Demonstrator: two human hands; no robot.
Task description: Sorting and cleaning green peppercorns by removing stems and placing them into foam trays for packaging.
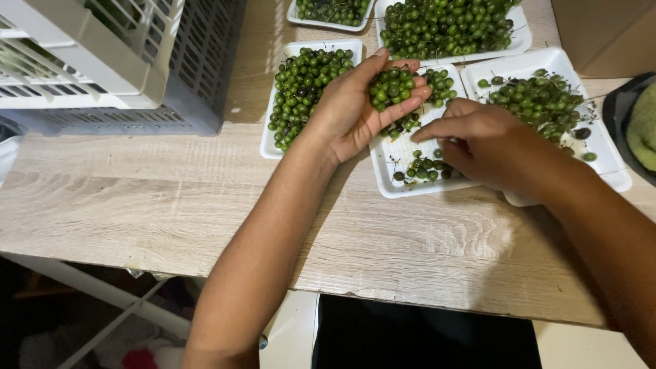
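My left hand (355, 109) is palm up over the middle white foam tray (389, 179) and cups a small heap of round green berries (393, 87). My right hand (478, 143) reaches down into the same tray, fingers curled toward a few loose green berries (422, 169) on stems near its front edge; whether it grips any I cannot tell. A fuller tray of green berries (301, 89) lies just left of my left hand, and another tray of berries (547, 99) lies right of my right hand.
Two more berry trays (447, 24) stand at the back. Stacked white and grey plastic crates (116, 61) fill the back left. A cardboard box (601, 34) and a dark bin (632, 126) are at the right. The light wooden table (171, 205) ends close to me.
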